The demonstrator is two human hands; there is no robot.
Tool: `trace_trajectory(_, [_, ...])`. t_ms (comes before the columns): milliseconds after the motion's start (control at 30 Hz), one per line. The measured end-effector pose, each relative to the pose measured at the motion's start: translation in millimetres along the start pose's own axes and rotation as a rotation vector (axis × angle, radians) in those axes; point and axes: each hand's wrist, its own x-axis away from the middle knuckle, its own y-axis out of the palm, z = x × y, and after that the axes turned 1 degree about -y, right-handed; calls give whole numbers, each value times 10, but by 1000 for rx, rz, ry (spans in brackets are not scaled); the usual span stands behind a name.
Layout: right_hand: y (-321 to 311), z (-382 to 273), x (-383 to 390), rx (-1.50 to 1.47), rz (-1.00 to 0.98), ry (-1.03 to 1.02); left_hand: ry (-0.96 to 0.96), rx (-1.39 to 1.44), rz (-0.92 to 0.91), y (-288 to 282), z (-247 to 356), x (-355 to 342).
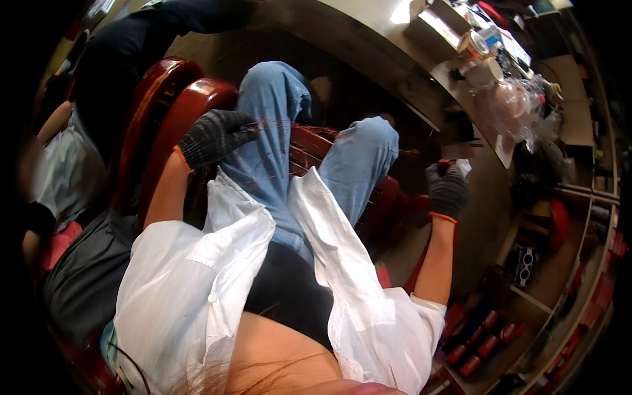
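Note:
My left hand point(212, 138), in a dark grey knit glove with an orange cuff, is closed beside my left knee point(270, 85); thin reddish strands cross near its fingertips, and I cannot make out what it grips. My right hand point(447, 194), gloved the same way, is raised right of my right knee point(368, 141), closed around a small red and white object point(461, 168). I sit on a glossy red wooden seat point(197, 102) in jeans and an open white shirt.
Another person's dark-clad leg point(112, 66) and arm are at my left, beside a dark bag point(85, 283). A curved counter point(368, 33) ahead carries boxes, cups and plastic-wrapped items point(507, 105). Shelving point(546, 296) with several red boxes point(487, 345) stands at my right.

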Motion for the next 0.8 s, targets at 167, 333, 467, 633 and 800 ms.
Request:
trace_trajectory(167, [-8,858,-243,57,227,315,48,401,-39,-149,176,4])
trace_trajectory(333, [-20,1059,-332,-160,208,509,7,316,-272,-92,328,1])
trace_trajectory(467, [263,1388,-255,-373,327,549,33,464,-302,110,192,-1])
trace_trajectory(633, [598,1818,-290,-983,248,969,-38,138,-309,265,-63,-69])
trace_trajectory(800, [407,1559,-218,-1746,128,933,-98,63,-288,489,-320,-60])
